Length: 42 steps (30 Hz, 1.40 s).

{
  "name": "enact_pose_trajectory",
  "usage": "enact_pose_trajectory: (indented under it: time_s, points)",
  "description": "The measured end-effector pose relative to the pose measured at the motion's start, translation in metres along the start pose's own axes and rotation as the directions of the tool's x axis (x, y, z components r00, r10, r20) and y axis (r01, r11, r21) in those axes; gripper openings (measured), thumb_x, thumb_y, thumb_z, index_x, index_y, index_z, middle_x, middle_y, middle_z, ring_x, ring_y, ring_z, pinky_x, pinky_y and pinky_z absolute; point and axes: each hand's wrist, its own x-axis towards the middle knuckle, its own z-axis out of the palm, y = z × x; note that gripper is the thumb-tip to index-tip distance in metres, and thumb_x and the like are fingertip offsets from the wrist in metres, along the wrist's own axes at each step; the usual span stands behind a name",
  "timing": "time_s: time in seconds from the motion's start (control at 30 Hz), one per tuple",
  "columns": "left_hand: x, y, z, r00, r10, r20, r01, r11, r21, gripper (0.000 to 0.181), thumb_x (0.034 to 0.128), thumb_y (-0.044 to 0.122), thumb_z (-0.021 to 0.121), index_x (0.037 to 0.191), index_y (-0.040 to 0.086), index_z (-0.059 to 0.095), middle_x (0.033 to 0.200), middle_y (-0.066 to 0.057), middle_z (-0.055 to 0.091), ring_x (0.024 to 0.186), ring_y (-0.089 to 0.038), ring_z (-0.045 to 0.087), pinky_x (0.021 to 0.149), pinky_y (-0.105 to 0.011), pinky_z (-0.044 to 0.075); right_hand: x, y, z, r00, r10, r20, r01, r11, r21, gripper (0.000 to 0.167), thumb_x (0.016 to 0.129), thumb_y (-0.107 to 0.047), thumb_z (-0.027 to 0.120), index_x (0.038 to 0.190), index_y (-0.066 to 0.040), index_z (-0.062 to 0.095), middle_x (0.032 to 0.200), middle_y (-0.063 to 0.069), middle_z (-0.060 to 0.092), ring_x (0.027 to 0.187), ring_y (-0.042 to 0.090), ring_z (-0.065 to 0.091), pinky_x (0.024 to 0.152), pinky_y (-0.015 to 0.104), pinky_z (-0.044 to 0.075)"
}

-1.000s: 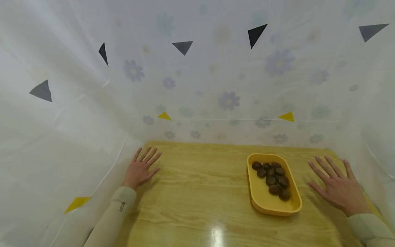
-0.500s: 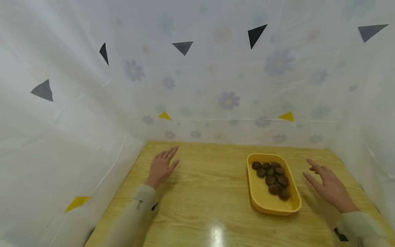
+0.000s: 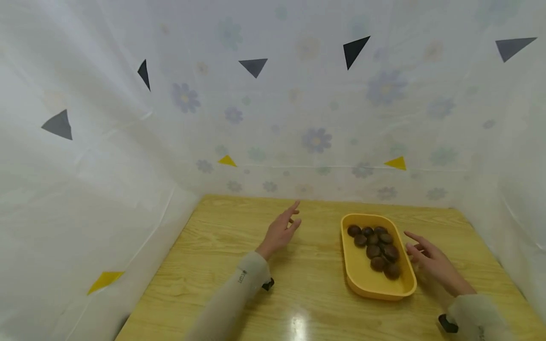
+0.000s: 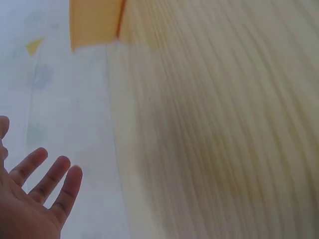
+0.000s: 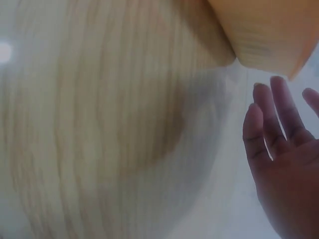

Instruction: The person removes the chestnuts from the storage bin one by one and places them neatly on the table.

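Observation:
A yellow tray (image 3: 368,286) with rounded corners stands right of centre on the wood-grain table. In it lie several dark brown, rounded things (image 3: 377,264) that look like chestnuts or mushroom caps. My left hand (image 3: 279,232) is over the table left of the tray, apart from it, fingers extended and holding nothing. Close by the tray's right wall is my right hand (image 3: 435,261), its fingers relaxed; the head view does not settle whether they touch the rim. In the right wrist view, the right hand (image 5: 284,144) appears just short of the tray wall (image 5: 269,37).
The wood-grain table (image 3: 222,251) reaches back to a pale floral curtain (image 3: 273,118), which also closes off both sides. Yellow triangles (image 3: 395,163) and dark triangles (image 3: 356,51) are stuck on the curtain. Black wrist straps (image 3: 448,324) show at the cuffs.
My left hand has moved right from the table's left edge toward the tray. My right hand has moved left to the tray's side, its spread fingers drawing together. The tray stays put.

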Motion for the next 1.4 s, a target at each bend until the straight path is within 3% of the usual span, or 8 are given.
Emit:
enact_pose_trajectory:
  time_s: [0.13,0.43,0.63,0.77,1.0,1.1,1.23,1.4]
  points:
    - [0.013,0.024,0.022,0.998,0.012,0.061,-0.006,0.996,-0.089,0.058,0.1129,0.038,0.044,0.166,0.033,0.021,0.151,-0.007,0.056,0.110,-0.020,0.063,0.085,-0.036,0.054,0.002,0.000,0.006,0.999,0.017,0.041,-0.021,0.993,0.116,0.061,0.115,-0.031,0.039,0.165,-0.004,0.018,0.121,0.022,0.059,0.089,0.013,0.067,0.073,0.034,0.061]
    - [0.036,0.065,0.054,0.989,0.043,0.140,-0.001,0.959,-0.284,0.057,0.1122,0.035,0.047,0.165,0.036,0.024,0.149,-0.010,0.057,0.103,-0.019,0.065,0.081,-0.022,0.056,0.004,-0.001,0.013,0.999,0.045,0.029,-0.047,0.994,0.096,0.066,0.112,-0.037,0.047,0.166,-0.007,0.021,0.117,0.016,0.058,0.086,0.012,0.060,0.069,0.031,0.056]
    - [0.047,0.087,0.073,0.983,-0.017,0.182,0.096,0.896,-0.434,0.055,0.1107,0.032,0.052,0.162,0.032,0.034,0.145,-0.011,0.058,0.107,-0.036,0.067,0.085,-0.036,0.062,0.005,-0.003,0.015,1.000,0.023,0.017,-0.025,0.992,0.127,0.068,0.111,-0.036,0.050,0.165,-0.004,0.022,0.111,0.010,0.058,0.084,0.013,0.058,0.066,0.030,0.054]
    - [0.053,0.102,0.085,0.976,-0.048,0.213,0.144,0.875,-0.461,0.054,0.1097,0.032,0.055,0.161,0.029,0.038,0.142,-0.007,0.060,0.104,-0.035,0.070,0.089,-0.045,0.062,0.006,-0.003,0.013,1.000,0.012,0.016,-0.014,0.992,0.125,0.068,0.111,-0.033,0.051,0.164,-0.002,0.023,0.109,0.009,0.057,0.083,0.013,0.058,0.065,0.031,0.052]
    - [0.059,0.126,0.103,0.970,-0.074,0.232,0.174,0.878,-0.446,0.051,0.1096,0.030,0.055,0.158,0.023,0.042,0.140,-0.007,0.062,0.105,-0.032,0.073,0.084,-0.032,0.062,0.007,-0.006,0.011,0.999,0.030,0.017,-0.032,0.995,0.099,0.070,0.110,-0.038,0.051,0.165,-0.004,0.022,0.113,0.010,0.055,0.098,0.000,0.059,0.072,0.028,0.052]
    - [0.060,0.137,0.115,0.957,-0.122,0.263,0.247,0.817,-0.522,0.050,0.1084,0.028,0.058,0.156,0.021,0.046,0.135,-0.005,0.063,0.108,-0.032,0.072,0.087,-0.036,0.062,0.005,-0.006,0.011,0.999,0.035,0.016,-0.036,0.996,0.084,0.070,0.110,-0.036,0.051,0.165,-0.003,0.022,0.113,0.010,0.056,0.097,-0.001,0.059,0.072,0.027,0.052]
    - [0.062,0.151,0.129,0.930,-0.209,0.303,0.361,0.679,-0.639,0.048,0.1066,0.024,0.061,0.153,0.017,0.050,0.129,-0.003,0.063,0.114,-0.030,0.068,0.093,-0.045,0.061,0.003,-0.007,0.009,1.000,0.026,0.012,-0.027,0.995,0.094,0.070,0.111,-0.033,0.052,0.165,-0.002,0.021,0.112,0.010,0.056,0.095,0.001,0.059,0.071,0.026,0.051]
    - [0.064,0.159,0.140,0.904,-0.299,0.307,0.428,0.611,-0.666,0.045,0.1060,0.020,0.062,0.150,0.013,0.053,0.126,-0.005,0.064,0.114,-0.030,0.067,0.093,-0.050,0.060,0.004,-0.008,0.006,1.000,0.009,0.006,-0.010,0.995,0.102,0.068,0.111,-0.030,0.052,0.164,-0.001,0.022,0.110,0.009,0.056,0.095,0.001,0.059,0.071,0.025,0.050]
